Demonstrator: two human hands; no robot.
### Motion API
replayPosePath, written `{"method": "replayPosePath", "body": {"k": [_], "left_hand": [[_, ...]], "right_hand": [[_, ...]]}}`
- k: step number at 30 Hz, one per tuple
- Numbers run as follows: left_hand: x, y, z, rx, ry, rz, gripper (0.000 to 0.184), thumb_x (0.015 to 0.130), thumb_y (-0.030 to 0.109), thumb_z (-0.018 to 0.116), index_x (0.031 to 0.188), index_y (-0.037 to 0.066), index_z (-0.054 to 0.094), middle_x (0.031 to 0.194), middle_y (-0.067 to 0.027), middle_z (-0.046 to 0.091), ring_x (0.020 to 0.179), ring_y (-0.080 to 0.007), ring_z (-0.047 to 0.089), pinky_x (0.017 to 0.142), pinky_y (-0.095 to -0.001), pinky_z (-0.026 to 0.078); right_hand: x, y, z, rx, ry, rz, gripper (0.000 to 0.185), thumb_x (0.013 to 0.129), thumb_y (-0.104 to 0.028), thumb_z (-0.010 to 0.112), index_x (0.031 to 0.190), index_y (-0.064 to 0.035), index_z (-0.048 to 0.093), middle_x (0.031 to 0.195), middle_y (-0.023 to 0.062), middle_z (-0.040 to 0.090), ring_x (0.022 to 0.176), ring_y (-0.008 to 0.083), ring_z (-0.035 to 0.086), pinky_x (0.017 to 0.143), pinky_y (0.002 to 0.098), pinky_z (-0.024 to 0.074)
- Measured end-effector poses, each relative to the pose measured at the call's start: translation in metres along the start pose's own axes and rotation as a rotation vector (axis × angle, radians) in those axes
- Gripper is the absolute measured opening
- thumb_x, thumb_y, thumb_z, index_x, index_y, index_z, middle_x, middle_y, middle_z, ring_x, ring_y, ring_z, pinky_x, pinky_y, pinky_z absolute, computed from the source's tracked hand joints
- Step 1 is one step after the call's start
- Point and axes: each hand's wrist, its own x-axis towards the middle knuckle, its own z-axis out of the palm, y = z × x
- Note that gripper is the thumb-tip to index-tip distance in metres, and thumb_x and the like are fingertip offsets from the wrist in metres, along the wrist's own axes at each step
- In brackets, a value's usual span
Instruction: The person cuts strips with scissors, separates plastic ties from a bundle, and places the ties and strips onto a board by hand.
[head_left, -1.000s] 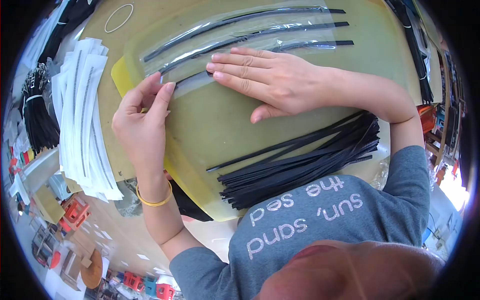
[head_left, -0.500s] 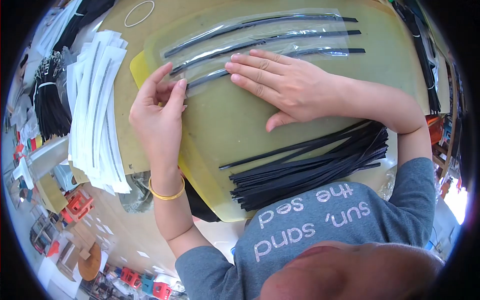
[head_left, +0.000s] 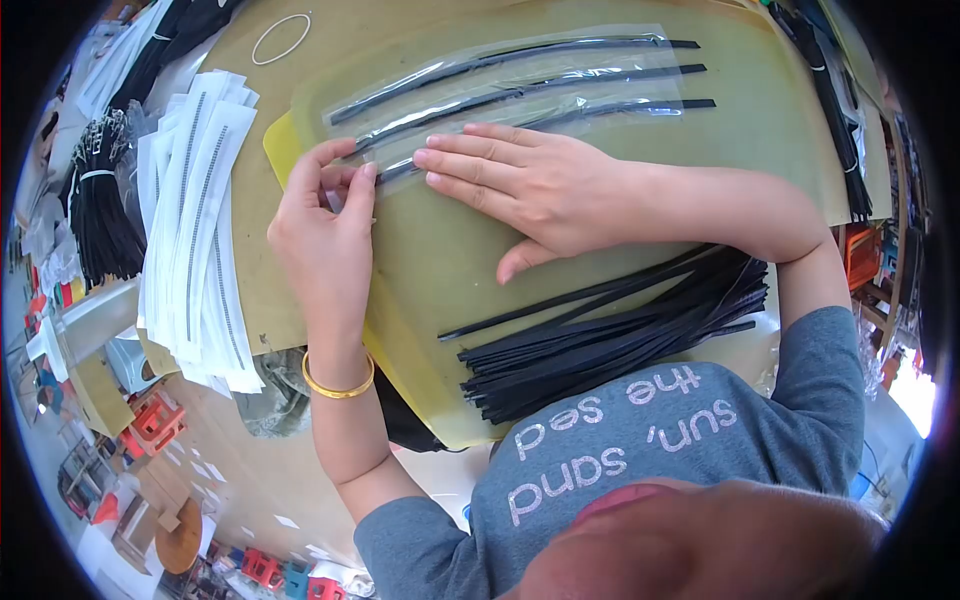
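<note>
Several black strips lie side by side under clear film on a yellowish mat (head_left: pixel 420 290). The nearest black strip (head_left: pixel 400 168) has its left end at my left hand (head_left: pixel 325 215), whose thumb and forefinger are closed on it; the exact contact is partly hidden. My right hand (head_left: pixel 530 185) rests flat on the clear film (head_left: pixel 590 95), fingers stretched out to the left over this strip and hiding its middle. Toward my body lies a loose bundle of black strips (head_left: pixel 600 340), a few of them spread off its upper side.
A stack of white strips with dark lines (head_left: pixel 200 230) lies left of the mat. Tied black bundles stand farther left (head_left: pixel 100 200) and at the right edge (head_left: pixel 840 120). A pale ring (head_left: pixel 282 40) lies at the back. Red stools (head_left: pixel 155 420) are on the floor.
My right hand has slid left along the nearest strip, closer to my left hand. My left hand keeps its pinch at the strip's end. The view has shifted slightly.
</note>
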Motion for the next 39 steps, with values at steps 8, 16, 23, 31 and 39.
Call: {"method": "replayPosePath", "body": {"k": [8,16,23,31,39], "left_hand": [[0.011,-0.013,-0.014,0.449,0.059,0.396,0.008,0.084,0.016,0.075,0.091,0.013,0.074,0.080,-0.0065,0.060,0.081,-0.0242,0.060,0.076,-0.0365,0.048],[0.029,0.010,0.022,0.386,-0.184,0.716,0.009,0.084,0.012,0.071,0.091,0.006,0.073,0.084,-0.0099,0.062,0.085,-0.0300,0.059,0.077,-0.0390,0.048],[0.025,-0.012,0.000,0.288,-0.231,0.559,0.009,0.087,0.008,0.070,0.091,0.000,0.068,0.086,-0.0088,0.063,0.083,-0.0205,0.063,0.072,-0.0313,0.051],[0.025,-0.012,0.009,0.216,-0.261,0.609,0.010,0.082,0.002,0.070,0.092,0.005,0.070,0.086,-0.0086,0.061,0.084,-0.0252,0.060,0.073,-0.0347,0.050],[-0.001,0.018,0.045,0.365,-0.217,0.919,0.021,0.081,-0.004,0.064,0.101,0.002,0.070,0.091,-0.0102,0.062,0.086,-0.0269,0.060,0.075,-0.0364,0.051]], "right_hand": [[-0.007,0.023,-0.016,0.479,0.195,0.273,0.044,0.091,-0.033,0.063,0.118,0.0017,0.062,0.121,0.0170,0.060,0.121,0.0346,0.053,0.105,0.0440,0.0403],[-0.009,0.035,0.003,-0.357,0.271,0.170,0.013,0.073,-0.012,0.067,0.080,-0.0047,0.059,0.083,0.0087,0.056,0.084,0.0266,0.059,0.074,0.0358,0.0496],[-0.047,0.042,-0.015,-0.212,0.173,0.377,0.014,0.079,-0.011,0.069,0.087,-0.0017,0.061,0.089,0.0096,0.057,0.094,0.0289,0.059,0.083,0.0392,0.0491],[-0.058,0.047,-0.010,-0.028,0.247,0.036,0.032,0.082,-0.004,0.060,0.114,-0.0026,0.064,0.117,0.0142,0.057,0.109,0.0313,0.055,0.094,0.0407,0.0472],[-0.044,0.023,-0.008,-0.343,0.131,0.081,0.038,0.082,-0.017,0.058,0.116,-0.0024,0.066,0.106,0.0093,0.057,0.099,0.0248,0.056,0.083,0.0360,0.0477]]}}
